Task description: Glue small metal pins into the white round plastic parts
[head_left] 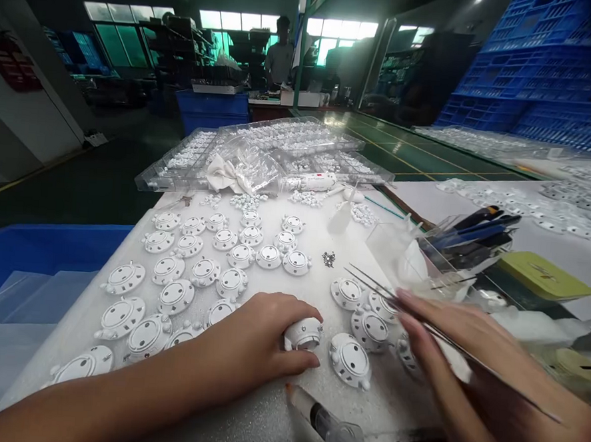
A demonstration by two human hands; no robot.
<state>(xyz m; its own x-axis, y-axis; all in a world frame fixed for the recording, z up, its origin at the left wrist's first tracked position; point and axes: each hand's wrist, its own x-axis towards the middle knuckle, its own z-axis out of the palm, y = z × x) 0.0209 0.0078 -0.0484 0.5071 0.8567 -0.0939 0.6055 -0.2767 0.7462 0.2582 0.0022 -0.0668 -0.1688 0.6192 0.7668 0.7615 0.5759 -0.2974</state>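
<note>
My left hand (268, 333) grips a small white plastic part (303, 335) between thumb and fingers, low over the white foam sheet (244, 404). In my right hand (458, 351) is a pair of tweezers (371, 287), its slim tips pointing left and slightly apart, with nothing visible between them. Beneath and beside the tweezers lie several round white discs (350, 360) with dark dots. More such white discs (205, 272) spread over the left of the foam. A syringe (321, 419) with an orange tip lies just below my left hand. Tiny dark metal pieces (328, 258) form a small pile ahead.
Clear compartment trays (179, 154) of small white parts stand at the back, with a plastic bag (253, 168) on them. At right are a tool holder (475, 235) and a yellow-green box (545, 276). A blue bin (74, 241) sits left; a person (280, 53) stands far back.
</note>
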